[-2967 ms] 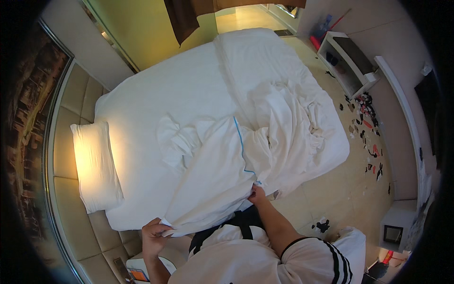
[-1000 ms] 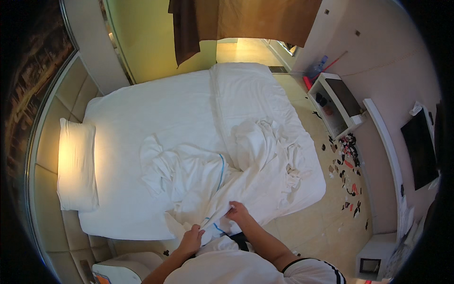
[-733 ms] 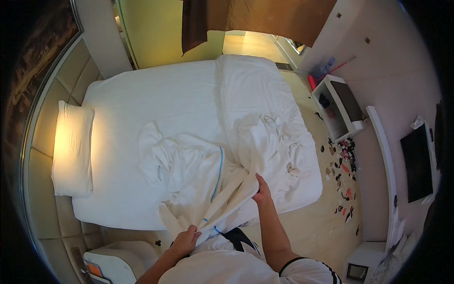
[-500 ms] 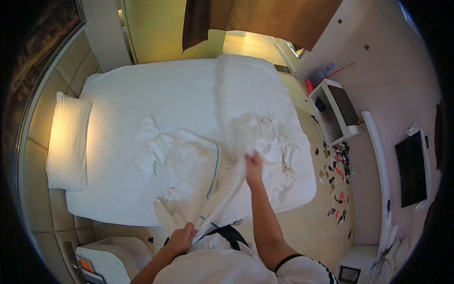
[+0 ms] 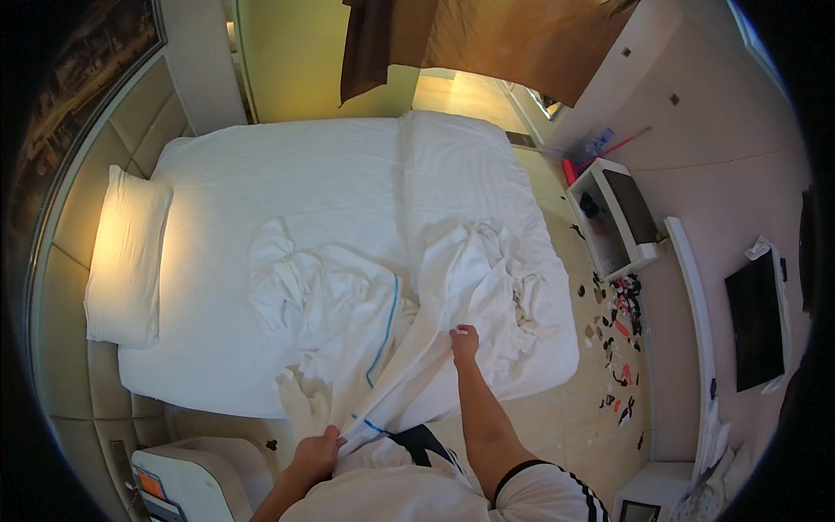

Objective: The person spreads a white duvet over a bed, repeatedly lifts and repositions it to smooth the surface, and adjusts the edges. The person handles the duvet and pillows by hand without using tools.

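A white bed sheet [image 5: 435, 304] with a blue stripe lies bunched over the near half of the bed, and part of it is drawn up to my body. Close to my waist, my left hand [image 5: 317, 453] is closed on the sheet's edge beside the stripe. My right hand [image 5: 464, 343] pinches the same cloth further out, over the near right part of the bed. Between the two hands the fabric runs in a slanting fold. Under it is the mattress [image 5: 287, 165], covered in smooth white cloth.
A white pillow [image 5: 129, 257] rests against the padded headboard [image 5: 74, 287]. Small dark and red items [image 5: 622, 326] are scattered on the floor at the right, below a white open cabinet [image 5: 604, 217]. A curved white bedside unit [image 5: 196, 478] stands near left; a screen [image 5: 755, 322] hangs on the right wall.
My right hand has come nearer to my body, drawing the sheet along. My left hand has shifted slightly left and down, still gripping the cloth.
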`<state>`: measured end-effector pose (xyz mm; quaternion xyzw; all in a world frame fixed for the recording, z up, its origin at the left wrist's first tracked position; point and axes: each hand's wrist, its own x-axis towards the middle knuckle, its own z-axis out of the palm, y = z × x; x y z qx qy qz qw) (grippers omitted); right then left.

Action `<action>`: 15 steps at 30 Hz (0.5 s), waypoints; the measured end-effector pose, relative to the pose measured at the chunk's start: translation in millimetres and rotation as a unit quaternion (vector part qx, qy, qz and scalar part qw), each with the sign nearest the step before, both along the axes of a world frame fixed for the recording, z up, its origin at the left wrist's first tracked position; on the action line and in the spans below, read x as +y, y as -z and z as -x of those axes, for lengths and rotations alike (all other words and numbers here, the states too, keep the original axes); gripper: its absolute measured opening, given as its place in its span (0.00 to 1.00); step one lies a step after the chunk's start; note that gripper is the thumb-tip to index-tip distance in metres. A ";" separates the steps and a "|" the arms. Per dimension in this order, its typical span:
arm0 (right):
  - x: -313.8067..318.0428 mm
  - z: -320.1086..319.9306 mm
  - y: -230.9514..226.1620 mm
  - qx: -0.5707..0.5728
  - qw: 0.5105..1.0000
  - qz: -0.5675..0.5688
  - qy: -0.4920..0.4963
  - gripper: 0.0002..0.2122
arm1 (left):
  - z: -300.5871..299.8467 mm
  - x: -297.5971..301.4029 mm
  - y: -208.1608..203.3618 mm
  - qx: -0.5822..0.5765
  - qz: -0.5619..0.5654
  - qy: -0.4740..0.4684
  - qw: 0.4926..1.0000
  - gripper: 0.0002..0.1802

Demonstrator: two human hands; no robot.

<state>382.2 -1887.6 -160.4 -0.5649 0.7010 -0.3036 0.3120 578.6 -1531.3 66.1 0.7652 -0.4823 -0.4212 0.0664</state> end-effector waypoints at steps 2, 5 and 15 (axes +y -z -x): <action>-8.2 -6.6 -0.9 0.019 0.999 0.044 -0.026 0.08 | 1.5 1.7 1.4 0.003 0.021 -0.011 1.000 0.14; -25.3 -10.9 -40.0 -0.118 0.992 0.025 0.026 0.08 | 3.5 5.6 6.6 -0.017 0.049 -0.026 0.998 0.14; -38.8 83.8 -148.3 -0.408 0.895 -0.108 0.143 0.15 | 6.6 5.2 41.1 0.008 0.086 -0.099 0.991 0.15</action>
